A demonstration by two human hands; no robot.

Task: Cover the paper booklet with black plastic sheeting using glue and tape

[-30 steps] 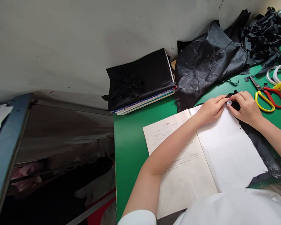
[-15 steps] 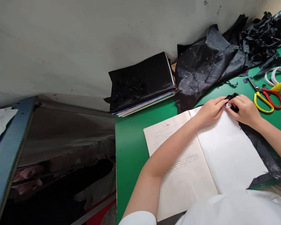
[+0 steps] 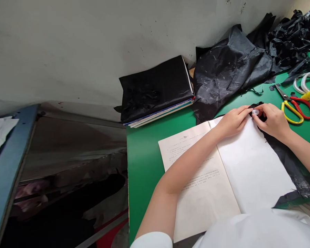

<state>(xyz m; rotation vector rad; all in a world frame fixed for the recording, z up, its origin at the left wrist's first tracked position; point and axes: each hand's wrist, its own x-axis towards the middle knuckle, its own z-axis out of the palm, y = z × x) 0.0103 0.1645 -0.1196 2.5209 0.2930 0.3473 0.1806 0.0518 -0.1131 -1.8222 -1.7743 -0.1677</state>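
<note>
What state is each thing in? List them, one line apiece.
Book: open, lying on the green table
Near black sheet: partly beneath the book
White disc: between the left hand and right hand
Scissors: lying unheld
Stacked books: closed, black covering on top
Far black sheet: crumpled
Black scraps: heaped

I see a book (image 3: pixel 204 205) lying open and slanted in the lower right of the frame, its left page cream with lines of small print, its right side plain white. A creased black sheet (image 3: pixel 290 168) shows past the white side's right edge. Near that side's top sits a small whitish disc (image 3: pixel 255 112), beside bunched black material (image 3: pixel 255 104).
</note>
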